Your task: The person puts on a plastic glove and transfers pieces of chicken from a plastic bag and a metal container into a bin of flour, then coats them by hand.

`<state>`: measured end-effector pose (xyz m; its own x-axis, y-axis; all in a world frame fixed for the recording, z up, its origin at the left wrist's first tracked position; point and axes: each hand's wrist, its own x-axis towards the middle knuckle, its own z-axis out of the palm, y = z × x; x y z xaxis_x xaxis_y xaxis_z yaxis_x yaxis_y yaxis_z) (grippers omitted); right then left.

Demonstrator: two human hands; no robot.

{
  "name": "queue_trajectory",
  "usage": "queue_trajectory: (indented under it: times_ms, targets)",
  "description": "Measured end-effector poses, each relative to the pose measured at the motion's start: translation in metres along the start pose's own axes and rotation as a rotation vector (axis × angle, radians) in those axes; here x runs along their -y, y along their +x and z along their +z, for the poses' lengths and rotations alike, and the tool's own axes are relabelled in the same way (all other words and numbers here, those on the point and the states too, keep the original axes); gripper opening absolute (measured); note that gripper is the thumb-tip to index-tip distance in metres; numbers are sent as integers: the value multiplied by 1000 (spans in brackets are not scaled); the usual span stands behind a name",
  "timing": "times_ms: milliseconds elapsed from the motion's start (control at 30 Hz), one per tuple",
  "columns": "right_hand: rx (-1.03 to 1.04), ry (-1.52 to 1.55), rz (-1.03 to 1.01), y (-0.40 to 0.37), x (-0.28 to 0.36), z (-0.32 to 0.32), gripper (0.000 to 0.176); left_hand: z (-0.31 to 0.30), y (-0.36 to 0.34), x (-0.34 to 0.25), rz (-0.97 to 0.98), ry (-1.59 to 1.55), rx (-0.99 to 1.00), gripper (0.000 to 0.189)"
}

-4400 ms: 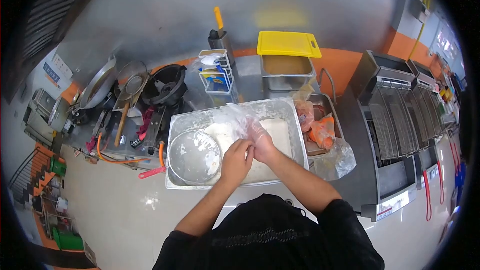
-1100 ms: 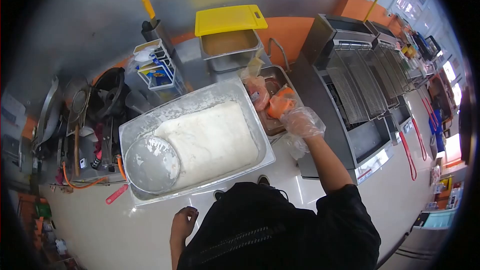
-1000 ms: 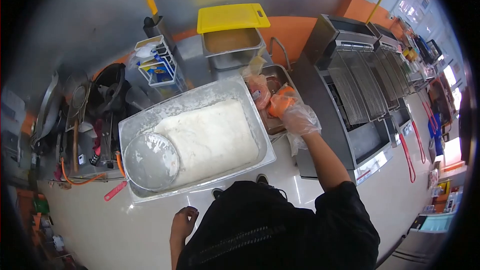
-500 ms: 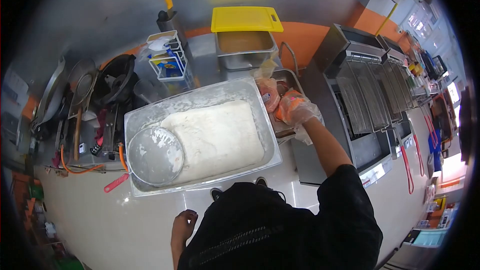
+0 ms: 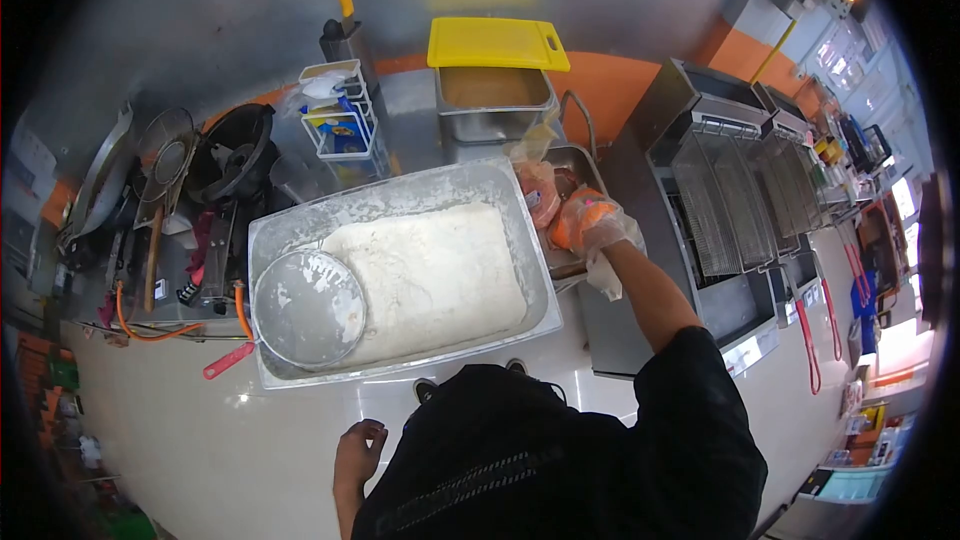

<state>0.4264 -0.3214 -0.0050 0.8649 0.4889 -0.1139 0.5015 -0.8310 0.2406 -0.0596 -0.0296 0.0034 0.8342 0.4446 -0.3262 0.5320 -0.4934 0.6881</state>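
Note:
A large metal tray (image 5: 549, 290) holds a bed of white powder (image 5: 430, 265). On the powder's left side rests a round sieve (image 5: 310, 308) with a red handle. To the right, a smaller metal tray (image 5: 572, 154) contains plastic bags of orange-red contents (image 5: 538, 192). My right hand (image 5: 606, 234) reaches into this smaller tray and is closed on an orange bag (image 5: 580, 216); clear plastic partly covers the fingers. My left hand (image 5: 361, 450) hangs low over the floor beside my body, fingers curled, with whatever it may hold too small to make out.
A yellow cutting board (image 5: 497, 44) lies over a deep metal container (image 5: 495, 125) at the back. Fryer baskets (image 5: 715, 195) stand at the right. A white rack (image 5: 345, 125), a knife holder (image 5: 350, 45) and a black bowl (image 5: 232, 155) are at the left and back.
The view has shifted slightly. My right hand is still at the orange bag, with the loose plastic around it bunched differently. My left hand has moved slightly left.

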Motion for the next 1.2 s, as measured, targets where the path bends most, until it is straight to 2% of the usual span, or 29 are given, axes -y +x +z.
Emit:
queue_trajectory:
  times_ms: [67, 100, 267, 400, 500, 533, 600, 667, 733, 800, 867, 933, 1000, 1100, 1200]
  targets:
    - [50, 16, -84, -9, 3, -35, 23, -5, 1, -6, -21, 68, 4, 19]
    - [51, 13, -85, -9, 2, -38, 23, -8, 1, -11, -22, 66, 4, 19]
    - [189, -99, -342, -7, -23, -28, 34, -27, 7, -44, 9, 19, 131, 19]
    - [201, -9, -263, 0, -42, -16, 39, -43, 22, -97, 134, -9, 239, 17]
    - [239, -5, -105, -2, -41, -26, 37, -38, 49, -147, 479, -97, 229, 15]
    - [238, 32, -104, -2, -42, -28, 36, -33, 58, -167, 563, -122, 209, 14]
    - [232, 119, -133, 2, -43, -33, 36, -15, 80, -208, 851, 5, 118, 13]
    - [223, 225, -166, 8, -44, -36, 36, 16, 108, -242, 943, -43, 111, 13]
    - [209, 319, -191, 11, -47, -37, 36, 45, 140, -269, 1006, 3, 3, 15]
    - [194, 341, -190, 20, -49, -32, 36, 71, 174, -287, 986, 84, -125, 20]
    - [252, 289, -238, 27, -49, -24, 47, 91, 204, -300, 962, 154, -184, 23]
    - [279, 348, -222, 18, -49, -24, 47, 106, 224, -308, 935, 229, -236, 25]
    - [64, 364, -241, 9, -42, -24, 51, 114, 237, -317, 813, 355, -231, 30]
    - [154, 215, -206, -23, -33, -81, 54, 126, 251, -322, 789, 400, -240, 25]
    - [174, 207, -171, 2, -45, -29, 58, 138, 261, -320, 785, 455, -252, 21]
